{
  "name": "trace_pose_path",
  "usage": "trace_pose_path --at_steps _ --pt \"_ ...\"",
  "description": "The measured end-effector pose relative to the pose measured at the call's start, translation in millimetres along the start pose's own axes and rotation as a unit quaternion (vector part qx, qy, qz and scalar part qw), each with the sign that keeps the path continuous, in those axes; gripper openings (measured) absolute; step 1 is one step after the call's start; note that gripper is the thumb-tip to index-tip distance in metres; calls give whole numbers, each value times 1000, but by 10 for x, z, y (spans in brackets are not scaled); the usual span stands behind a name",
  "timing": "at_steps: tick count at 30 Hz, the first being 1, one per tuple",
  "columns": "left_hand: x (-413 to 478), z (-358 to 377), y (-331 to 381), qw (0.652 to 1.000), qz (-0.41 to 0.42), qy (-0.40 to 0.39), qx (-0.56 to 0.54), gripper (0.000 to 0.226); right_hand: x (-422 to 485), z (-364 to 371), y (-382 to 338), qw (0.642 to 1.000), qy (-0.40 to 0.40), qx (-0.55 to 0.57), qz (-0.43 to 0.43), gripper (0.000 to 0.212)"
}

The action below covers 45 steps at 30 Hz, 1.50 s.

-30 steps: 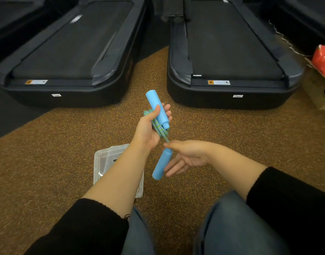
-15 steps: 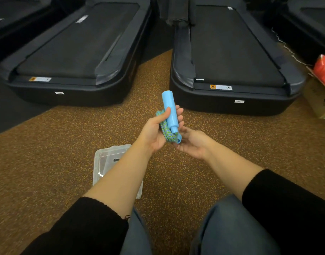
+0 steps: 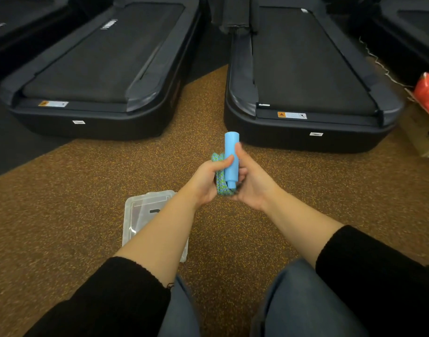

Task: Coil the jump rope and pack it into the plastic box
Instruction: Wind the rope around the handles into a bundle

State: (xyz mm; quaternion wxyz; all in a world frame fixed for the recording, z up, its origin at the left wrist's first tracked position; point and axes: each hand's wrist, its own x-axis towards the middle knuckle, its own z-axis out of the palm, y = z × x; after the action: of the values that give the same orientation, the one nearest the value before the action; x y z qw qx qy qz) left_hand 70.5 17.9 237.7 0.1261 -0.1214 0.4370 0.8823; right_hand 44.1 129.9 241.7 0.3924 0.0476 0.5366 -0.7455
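two bare hands meet in mid-air above a speckled brown floor (image 3: pixel 62 190), both closed around a coiled jump rope (image 3: pixel 220 182). the left hand (image 3: pixel 206 181) wraps the green-and-blue rope bundle, its thumb pressed against an upright light blue handle (image 3: pixel 231 156). the right hand (image 3: pixel 253 183) cups the bundle from the other side, fingers curled behind the handle. below the left forearm, a clear plastic box (image 3: pixel 140 215) lies on the floor, partly hidden by the arm. two black treadmills (image 3: pixel 306 69) sit beyond the hands. black sleeves and blue jeans fill the bottom edge. an orange bag (image 3: pixel 427 93) rests on a cardboard box at far right
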Motion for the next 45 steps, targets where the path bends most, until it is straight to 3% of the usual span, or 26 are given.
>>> trace_pose_path --at_steps 7,12,18,23,27,32,35,37,41,45 --pt "-20 32 -22 999 7 -28 14 26 -33 -84 8 999 -39 8 3 58" --pt "-42 16 -20 999 -7 -50 20 27 18 -192 34 996 -85 -19 -12 78" --pt "-44 -34 -22 997 -32 -61 16 28 45 -252 52 991 -126 -41 -29 67" --pt "-46 -42 -17 997 -29 -69 7 30 90 -222 44 990 -127 -42 -48 55" --pt "-37 4 -1 998 -12 -50 39 27 128 -192 44 994 -86 -38 -59 88" --pt "25 68 23 994 16 -5 108 25 115 -225 2 990 -71 -55 -104 62" --pt "27 137 46 974 41 95 204 52 100 -209 -18 988 -66 -62 -126 38" --pt "27 166 29 943 55 174 279 71 89 -203 -21 988 -67 -60 -125 36" --pt "-15 236 55 880 90 251 393 64 87 -179 -27 987 -77 -61 -130 38" --pt "-31 224 54 836 101 241 483 64 87 -167 -24 987 -53 -53 -141 40"
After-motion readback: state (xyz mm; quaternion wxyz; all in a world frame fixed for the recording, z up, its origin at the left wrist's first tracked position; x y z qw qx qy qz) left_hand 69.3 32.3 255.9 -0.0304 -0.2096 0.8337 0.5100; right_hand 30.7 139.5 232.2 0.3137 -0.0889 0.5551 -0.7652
